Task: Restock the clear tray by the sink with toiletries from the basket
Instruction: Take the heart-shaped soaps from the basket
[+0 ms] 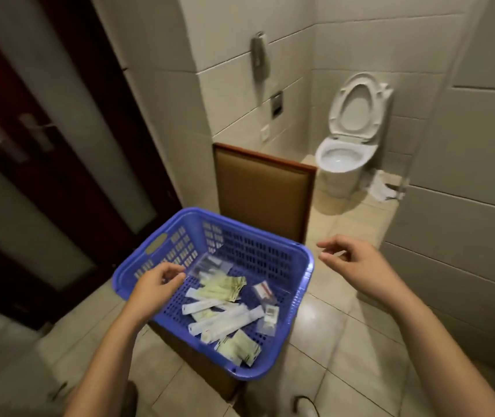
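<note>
A clear packet [207, 266] was pinched over the blue basket [306, 267] by the fingers of the left hand [156, 281]; the right hand [351, 260], to the basket's right, was kept loosely released.

Blue perforated basket [273, 254], white and pale yellow-green sachets [220, 291], white toilet [344, 159], beige tiles [330, 326], dark red-brown door [69, 164]

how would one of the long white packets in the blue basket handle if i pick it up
The long white packets look thin and narrow, so probably light and a bit bendy. Their wrapping looks smooth, so one may slip. They lie overlapping in the blue basket, so lifting one could shift its neighbours.
</note>
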